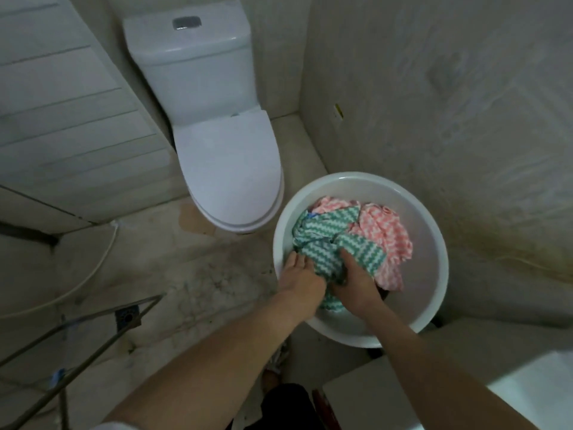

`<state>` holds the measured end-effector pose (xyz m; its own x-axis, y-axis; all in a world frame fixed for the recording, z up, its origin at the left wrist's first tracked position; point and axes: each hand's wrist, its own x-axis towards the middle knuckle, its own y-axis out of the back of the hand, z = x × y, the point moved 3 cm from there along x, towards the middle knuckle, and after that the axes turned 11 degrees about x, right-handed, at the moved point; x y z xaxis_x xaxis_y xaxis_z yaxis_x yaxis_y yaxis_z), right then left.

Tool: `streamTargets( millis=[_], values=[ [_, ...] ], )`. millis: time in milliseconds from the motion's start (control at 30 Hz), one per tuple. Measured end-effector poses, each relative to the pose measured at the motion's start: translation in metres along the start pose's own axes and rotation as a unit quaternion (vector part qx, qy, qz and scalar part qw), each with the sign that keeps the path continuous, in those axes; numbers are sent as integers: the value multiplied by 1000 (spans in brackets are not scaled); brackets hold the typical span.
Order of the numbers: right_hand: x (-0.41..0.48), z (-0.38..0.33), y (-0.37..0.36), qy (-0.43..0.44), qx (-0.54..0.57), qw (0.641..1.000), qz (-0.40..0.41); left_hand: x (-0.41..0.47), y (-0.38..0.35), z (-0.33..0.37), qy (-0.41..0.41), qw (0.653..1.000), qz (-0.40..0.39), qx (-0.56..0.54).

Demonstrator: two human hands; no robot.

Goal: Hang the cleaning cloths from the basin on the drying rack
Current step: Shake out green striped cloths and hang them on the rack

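Lifting hazard, item one: green-and-white zigzag-patterned cleaning cloth (325, 240) lies tangled over the pink-and-white zigzag-patterned cleaning cloths (390, 234). Pulling it up may drag a pink one over the rim onto the stained tiled floor (186, 274).

Item two: the thin metal-barred drying rack (81, 330) stands near left, well apart, so a trailing corner may brush the floor on the way.

Item three: the round white plastic basin (434, 274) could tip if tugged from one side.

Location: all cloths bunched inside the basin, right of the white ceramic toilet (229, 156).

Grip: left hand (299, 276) rests with fingers fairly straight on the green cloth's near-left edge. Right hand (356, 282) curls into a fold, apparently clutching it, fingertips hidden.
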<state>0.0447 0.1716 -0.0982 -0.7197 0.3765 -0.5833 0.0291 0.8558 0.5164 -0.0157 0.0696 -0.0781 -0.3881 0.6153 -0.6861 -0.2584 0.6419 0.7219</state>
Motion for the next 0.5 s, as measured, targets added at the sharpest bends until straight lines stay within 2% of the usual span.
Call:
streamTargets(
  millis=[67,133,167,200,233,300,333,433,500],
  values=[
    [2,2,-2,-38,74,996,12,3,1,-3,8,994,90,-63],
    [2,-1,4,-80,209,975,-9,1,0,-17,39,954,168,-243],
    [1,1,10,-110,281,953,-26,0,1,-25,66,919,184,-343],
    [0,3,18,-129,334,933,-34,-1,2,-35,93,869,200,-443],
    [-3,3,27,-136,361,922,-35,-3,2,-45,116,805,208,-542],
    [-3,5,43,-124,361,924,-25,-11,2,-60,153,673,216,-691],
    [1,7,50,-104,329,939,-4,-14,2,-65,166,635,216,-723],
    [6,7,61,-37,231,970,63,-25,7,-71,170,565,241,-771],
    [11,12,63,-15,162,982,91,-33,15,-75,180,491,263,-811]
  ],
)
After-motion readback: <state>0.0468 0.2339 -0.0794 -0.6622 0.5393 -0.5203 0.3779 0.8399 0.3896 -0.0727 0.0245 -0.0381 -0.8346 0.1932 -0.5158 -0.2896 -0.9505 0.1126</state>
